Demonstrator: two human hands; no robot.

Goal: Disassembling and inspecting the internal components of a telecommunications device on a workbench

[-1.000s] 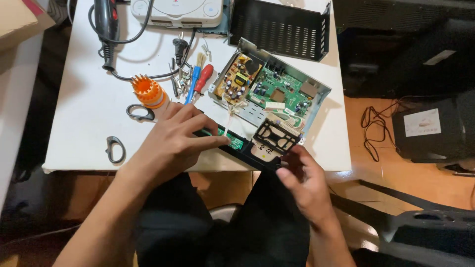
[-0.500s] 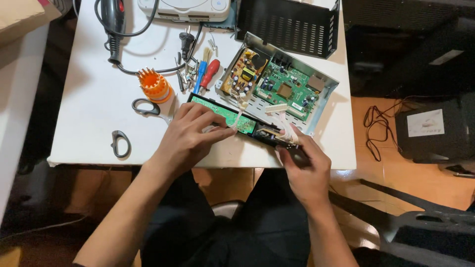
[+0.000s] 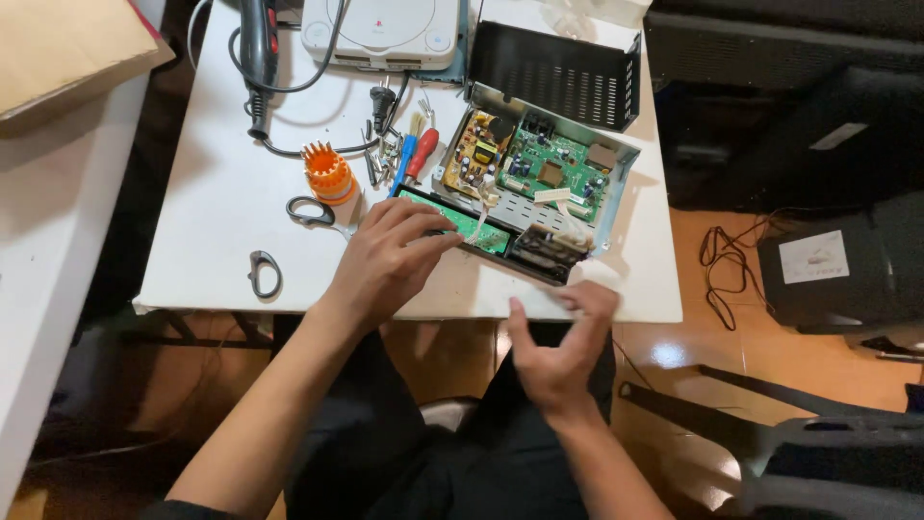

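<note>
An opened metal chassis (image 3: 616, 207) lies on the white table (image 3: 221, 193), with a green circuit board (image 3: 553, 173) and a yellowish power board (image 3: 474, 149) inside. Its detached front panel (image 3: 472, 226), a narrow green strip with a black end (image 3: 549, 252), lies along the chassis front. My left hand (image 3: 385, 260) rests on the strip's left end, fingers above and thumb below it. My right hand (image 3: 563, 342) hovers just off the table's front edge, below the panel's black end. Its fingers are apart and blurred, with nothing clearly in them.
A black perforated cover (image 3: 553, 67) and a grey game console (image 3: 380, 29) sit at the back. An orange bit holder (image 3: 327, 173), scissors (image 3: 308, 212), a metal ring clip (image 3: 265, 274), blue and red screwdrivers (image 3: 414, 154) and a corded black tool (image 3: 255, 48) lie left. Black boxes and cables (image 3: 717, 270) are on the floor at right.
The front panel has gone from raised in both hands to lying against the chassis. My right hand has let go and drawn back past the table edge. My left hand stays on the strip.
</note>
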